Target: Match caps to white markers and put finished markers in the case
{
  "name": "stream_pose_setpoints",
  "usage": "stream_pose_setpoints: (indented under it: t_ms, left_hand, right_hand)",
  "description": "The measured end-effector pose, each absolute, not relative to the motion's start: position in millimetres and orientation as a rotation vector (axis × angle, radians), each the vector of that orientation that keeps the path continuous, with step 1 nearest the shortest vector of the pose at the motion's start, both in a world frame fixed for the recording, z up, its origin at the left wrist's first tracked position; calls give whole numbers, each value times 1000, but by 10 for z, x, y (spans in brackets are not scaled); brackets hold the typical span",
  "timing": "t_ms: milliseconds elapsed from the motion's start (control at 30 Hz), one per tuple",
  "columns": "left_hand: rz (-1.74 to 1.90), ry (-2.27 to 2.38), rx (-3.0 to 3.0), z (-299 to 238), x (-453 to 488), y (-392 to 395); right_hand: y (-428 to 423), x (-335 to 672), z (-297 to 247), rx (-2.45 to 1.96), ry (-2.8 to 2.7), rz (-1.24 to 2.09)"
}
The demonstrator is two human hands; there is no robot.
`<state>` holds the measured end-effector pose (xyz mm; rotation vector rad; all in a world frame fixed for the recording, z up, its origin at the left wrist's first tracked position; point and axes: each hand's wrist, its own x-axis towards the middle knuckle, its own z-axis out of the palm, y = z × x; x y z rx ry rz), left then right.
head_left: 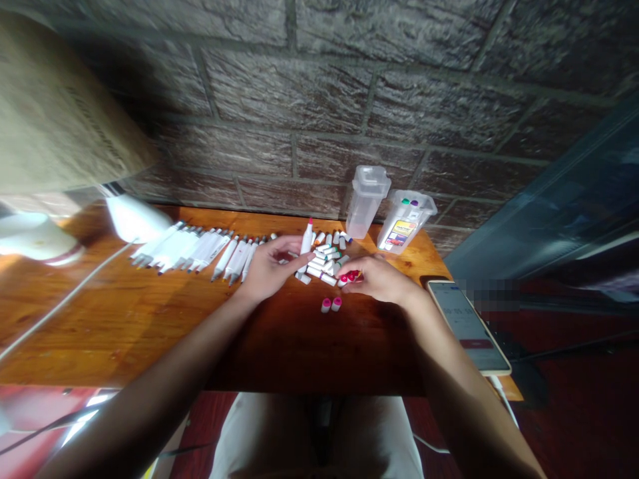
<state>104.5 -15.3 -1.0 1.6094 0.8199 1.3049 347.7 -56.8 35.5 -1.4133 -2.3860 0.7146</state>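
My left hand (272,267) is closed around a white marker (306,241), held upright with its pink-red tip bare and pointing up. To its right, my right hand (375,278) has its thumb and fingers curled around several marker caps with red and pink ends (351,276). Between the hands lies a loose pile of white marker caps (324,263), with green, blue, orange and purple marks. Two pink-topped caps (331,305) stand on the wooden table (299,352) in front of the pile. Part of what each hand grips is hidden by the fingers.
A row of white markers (194,248) lies at left, by the white lamp base (134,216). Behind the right hand stand a clear plastic box (367,206) and a labelled clear holder (404,226) with green and purple tops. A phone (469,329) lies on the right edge.
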Motion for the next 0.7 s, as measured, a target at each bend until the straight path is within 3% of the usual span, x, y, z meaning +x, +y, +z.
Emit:
stream_pose_setpoints:
  t_ms: [700]
  left_hand:
    - [1310, 782, 1614, -17, 1036, -171]
  right_hand:
    - [-570, 3536, 367, -1461, -2371, 696]
